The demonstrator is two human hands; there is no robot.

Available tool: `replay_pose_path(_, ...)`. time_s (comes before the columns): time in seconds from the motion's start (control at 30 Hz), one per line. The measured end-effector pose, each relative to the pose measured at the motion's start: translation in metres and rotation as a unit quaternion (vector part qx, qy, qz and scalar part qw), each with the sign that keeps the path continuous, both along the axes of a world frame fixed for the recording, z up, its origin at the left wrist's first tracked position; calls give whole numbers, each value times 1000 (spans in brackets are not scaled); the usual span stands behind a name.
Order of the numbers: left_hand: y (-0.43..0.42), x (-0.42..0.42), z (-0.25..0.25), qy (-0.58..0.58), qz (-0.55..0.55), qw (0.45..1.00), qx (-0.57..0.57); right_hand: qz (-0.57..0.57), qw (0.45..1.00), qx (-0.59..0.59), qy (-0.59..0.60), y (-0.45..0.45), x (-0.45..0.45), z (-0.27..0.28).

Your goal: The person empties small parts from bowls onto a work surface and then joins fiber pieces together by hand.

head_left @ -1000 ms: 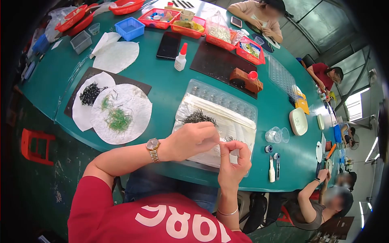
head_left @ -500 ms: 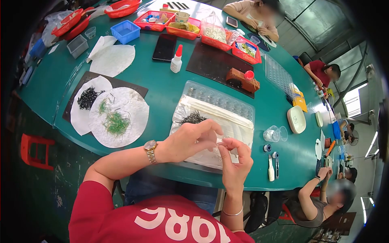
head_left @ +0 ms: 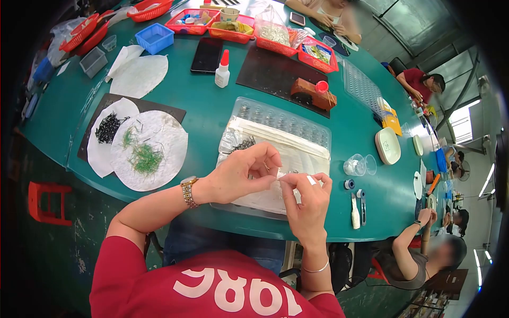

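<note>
My left hand point(head_left: 241, 172), with a watch point(head_left: 189, 192) at the wrist, has its thumb and forefinger curled into a pinch. Opposite it, my right hand point(head_left: 307, 204) pinches too, and the fingertips of both hands nearly meet. Whatever is between them is too small to make out. A small white patch shows at a right finger. Beneath the hands lies a pale cloth point(head_left: 297, 153) on a clear dimpled plastic tray point(head_left: 281, 119). A small pile of dark strips point(head_left: 244, 144) rests on the cloth, partly hidden by my left hand.
To the left, white round sheets hold green strands point(head_left: 144, 159) and black strips point(head_left: 108, 127). A glue bottle point(head_left: 222, 74) and a wooden block point(head_left: 313, 95) stand beyond the tray. Clear cups point(head_left: 355, 165) and a white-handled tool point(head_left: 355, 212) lie to the right. Co-workers sit around the table.
The view has shifted slightly, so the table things appear a little farther left and higher. Both hands stay pinched together, and the right fingers have turned a little.
</note>
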State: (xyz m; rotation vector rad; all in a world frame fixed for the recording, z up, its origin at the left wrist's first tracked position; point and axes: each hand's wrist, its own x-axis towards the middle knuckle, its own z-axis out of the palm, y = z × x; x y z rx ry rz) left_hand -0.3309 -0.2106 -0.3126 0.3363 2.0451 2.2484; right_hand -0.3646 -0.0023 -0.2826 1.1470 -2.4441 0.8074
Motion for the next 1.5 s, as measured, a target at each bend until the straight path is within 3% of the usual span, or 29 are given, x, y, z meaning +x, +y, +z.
replay_pose_path(0.2, -4, -2, 10, 37, 75, 996, 9, 63, 997, 8, -34, -5, -31, 17)
replay_pose_path(0.33, -9, -2, 14, 69, 132, 989, -6, 89, 995, 12, 36, -40, -93, 16)
replay_pose_path(0.43, -8, -2, 8, 86, 91, 991, -50, 112, 990, 42, 69, -70, -139, -5)
replay_pose_path(0.57, -24, 16, 48, 67, -12, 991, -112, 116, 988, 78, 69, -90, -164, -28)
replay_pose_path(0.7, -68, 23, 67, 86, 62, 970, -216, 122, 986, 92, 74, -97, -166, -39)
replay_pose_path(0.83, -134, -13, 72, -3, 190, 953, -237, 146, 973, 139, 113, -97, -164, -31)
replay_pose_path(1.03, -214, -115, 16, 32, 280, 887, -366, 156, 979, 100, 91, -80, -154, -13)
replay_pose_path(1.1, -230, -153, -9, 28, 335, 807, -486, 159, 981, 89, 61, -61, -141, 5)
replay_pose_path(1.17, -221, -180, -11, -84, 373, 739, -554, 141, 986, 82, 31, -36, -124, 20)
replay_pose_path(1.3, -230, -237, -43, -218, 394, 713, -537, 42, 998, 44, -16, 22, -82, 48)
replay_pose_path(1.4, -223, -250, -36, -227, 395, 683, -571, -57, 998, 20, -27, 68, -53, 47)
replay_pose_path(1.5, -221, -253, -27, -233, 403, 696, -546, -116, 993, -33, 19, 95, -30, 37)
